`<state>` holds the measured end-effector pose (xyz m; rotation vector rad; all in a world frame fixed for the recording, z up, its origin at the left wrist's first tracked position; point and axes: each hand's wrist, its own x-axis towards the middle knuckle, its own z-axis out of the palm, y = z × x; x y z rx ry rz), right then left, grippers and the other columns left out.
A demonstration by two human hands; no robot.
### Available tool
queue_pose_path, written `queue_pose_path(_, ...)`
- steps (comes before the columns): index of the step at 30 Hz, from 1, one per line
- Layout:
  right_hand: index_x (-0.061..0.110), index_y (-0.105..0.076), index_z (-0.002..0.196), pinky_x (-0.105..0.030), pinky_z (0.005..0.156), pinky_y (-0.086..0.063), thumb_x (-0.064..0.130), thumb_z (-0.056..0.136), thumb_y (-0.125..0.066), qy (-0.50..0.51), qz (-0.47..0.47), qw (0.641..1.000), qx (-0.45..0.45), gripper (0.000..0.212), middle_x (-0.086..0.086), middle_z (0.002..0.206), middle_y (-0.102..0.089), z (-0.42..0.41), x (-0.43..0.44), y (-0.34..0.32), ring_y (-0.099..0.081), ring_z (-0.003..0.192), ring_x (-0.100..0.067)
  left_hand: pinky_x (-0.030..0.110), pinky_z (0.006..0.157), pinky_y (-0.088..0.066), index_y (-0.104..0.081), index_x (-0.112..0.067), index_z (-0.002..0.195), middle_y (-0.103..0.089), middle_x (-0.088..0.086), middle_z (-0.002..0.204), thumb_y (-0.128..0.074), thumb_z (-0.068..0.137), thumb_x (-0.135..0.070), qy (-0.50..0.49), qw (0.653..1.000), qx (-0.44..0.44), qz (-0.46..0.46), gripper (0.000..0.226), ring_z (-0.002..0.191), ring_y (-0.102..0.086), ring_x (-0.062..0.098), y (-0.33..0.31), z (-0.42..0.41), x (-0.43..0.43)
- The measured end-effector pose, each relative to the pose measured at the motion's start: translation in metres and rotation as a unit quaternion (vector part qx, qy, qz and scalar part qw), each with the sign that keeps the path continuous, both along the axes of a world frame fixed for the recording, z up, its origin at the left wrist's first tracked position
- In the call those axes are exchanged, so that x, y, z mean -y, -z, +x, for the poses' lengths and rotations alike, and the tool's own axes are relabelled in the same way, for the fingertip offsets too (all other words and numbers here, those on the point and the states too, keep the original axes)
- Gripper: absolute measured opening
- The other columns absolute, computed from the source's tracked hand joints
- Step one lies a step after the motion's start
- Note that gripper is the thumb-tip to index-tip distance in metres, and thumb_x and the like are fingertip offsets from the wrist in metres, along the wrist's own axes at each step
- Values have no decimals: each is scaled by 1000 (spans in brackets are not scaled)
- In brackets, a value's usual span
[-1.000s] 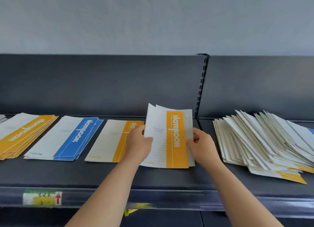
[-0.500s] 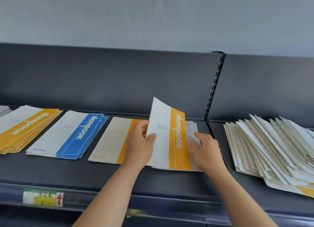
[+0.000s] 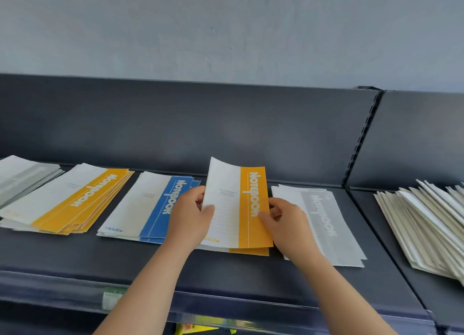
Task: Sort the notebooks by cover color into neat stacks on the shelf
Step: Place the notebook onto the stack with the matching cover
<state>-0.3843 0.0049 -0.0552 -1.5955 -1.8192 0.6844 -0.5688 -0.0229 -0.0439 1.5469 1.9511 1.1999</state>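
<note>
A yellow-striped notebook point(image 3: 238, 204) is tilted up over a small yellow pile on the dark shelf point(image 3: 226, 272). My left hand point(image 3: 190, 216) grips its left edge, and my right hand point(image 3: 286, 221) pinches its right edge. To the right lies a grey-striped notebook pile point(image 3: 324, 224). Left of my hands lies a blue-striped stack point(image 3: 150, 206), then a bigger yellow-striped stack point(image 3: 67, 199), then a grey stack point(image 3: 22, 174) at the far left.
A loose, fanned heap of unsorted notebooks point(image 3: 431, 229) fills the neighbouring shelf bay on the right, past the slotted upright point(image 3: 361, 138). A price label point(image 3: 110, 299) sits on the shelf's front rail. The back panel rises behind the stacks.
The yellow notebook has come off the grey pile and moved left over the small yellow pile. My right hand now pinches its right edge. The view has swung left.
</note>
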Motion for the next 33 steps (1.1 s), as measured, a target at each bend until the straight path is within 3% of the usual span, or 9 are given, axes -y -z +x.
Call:
queue_pose_path(5,22,-54,83,-37,93,-41,37,92,-48,18,44,982,181,19,7,72,-52,-21,2,9,-52,77,-16,19,68,-47,-60,-22,115,-58,0,112,-56,93,-14,21,994,-92,-50,23,93,-57,14,20,-20,-12)
queue_pose_path(8,22,-58,92,-35,96,-38,38,93,-45,18,62,971,229,21,5,87,-55,-26,5,12,-48,86,-17,22,84,-47,-55,-15,122,-52,5,121,-53,96,-19,35,986,-144,-77,26,105,-53,17,23,-21,-12)
queue_pose_path(11,19,-60,116,-30,96,-35,36,94,-48,27,84,974,208,31,2,117,-57,-24,11,9,-47,109,-19,24,92,-44,-50,-11,127,-46,4,129,-51,97,-24,25,975,-209,-73,33,117,-46,18,19,-18,-9)
queue_pose_path(13,19,-59,121,-27,97,-35,34,94,-50,37,112,975,188,32,3,123,-57,-20,16,1,-47,114,-18,26,96,-43,-50,-13,128,-45,2,131,-48,98,-27,30,970,-236,-45,34,120,-43,17,11,-13,-6)
queue_pose_path(19,13,-58,125,-28,100,-37,28,93,-52,95,136,970,178,36,0,129,-58,16,34,-11,-52,119,-21,24,101,-39,-46,-20,138,-46,-4,140,-39,100,-35,93,967,-238,6,42,128,-42,12,-15,20,6)
queue_pose_path(24,11,-62,118,-34,95,-45,25,90,-56,144,141,964,173,32,-1,121,-63,65,47,-13,-58,110,-25,27,92,-40,-58,-17,123,-58,-1,124,-43,98,-29,132,963,-234,40,32,114,-50,17,-17,59,4)
queue_pose_path(27,9,-62,117,-35,94,-46,25,90,-57,159,145,960,182,31,-2,120,-64,100,53,-13,-59,109,-26,24,86,-40,-59,-19,124,-59,-3,122,-45,97,-29,145,962,-220,70,32,111,-51,15,-19,92,5)
queue_pose_path(33,10,-60,123,-32,94,-43,25,91,-56,176,151,956,180,35,-3,121,-63,185,57,-20,-57,112,-26,26,95,-39,-58,-19,126,-58,-3,127,-46,96,-29,170,959,-205,92,34,117,-50,16,-19,179,-1)
